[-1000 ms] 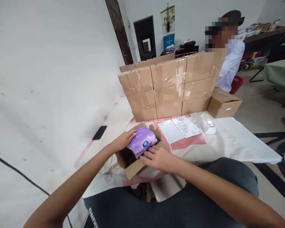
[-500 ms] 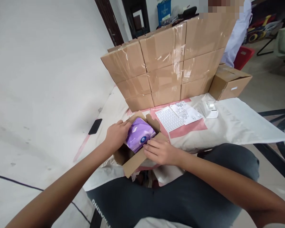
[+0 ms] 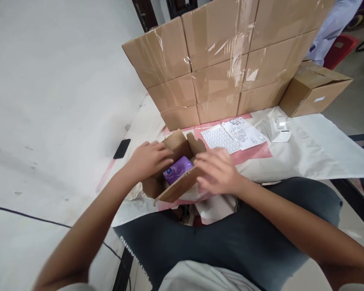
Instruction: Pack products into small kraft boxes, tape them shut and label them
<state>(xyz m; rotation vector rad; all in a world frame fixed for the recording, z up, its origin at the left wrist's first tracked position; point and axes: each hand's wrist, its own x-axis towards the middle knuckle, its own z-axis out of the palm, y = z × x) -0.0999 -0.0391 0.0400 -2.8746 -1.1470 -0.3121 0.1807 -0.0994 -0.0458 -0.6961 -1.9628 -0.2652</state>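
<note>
An open cardboard box [image 3: 178, 189] stands on the cloth-covered table before me, its flaps raised. Low inside it lies a purple plastic-wrapped pack [image 3: 178, 169], which looks like a tissue pack, with a small blue round mark. My left hand [image 3: 150, 159] is over the box's left rim, fingers stretched toward the pack and slightly blurred. At the right side, my right hand [image 3: 216, 170] hovers by the flaps with its fingers apart, also blurred. Neither hand holds the pack. Whether the fingertips touch the cardboard is hard to make out.
A tall wall of taped cartons [image 3: 218, 72] stands behind the box. Printed sheets [image 3: 221, 138] and a small white object [image 3: 277, 129] lie to the right, a black phone [image 3: 121, 148] to the left. Another carton [image 3: 317, 87] sits at the far right, near a red chair [image 3: 341, 48].
The purple pack has gone down deeper into the box and now shows a different side. Both hands have let go of it and moved apart. The view has tilted downward.
</note>
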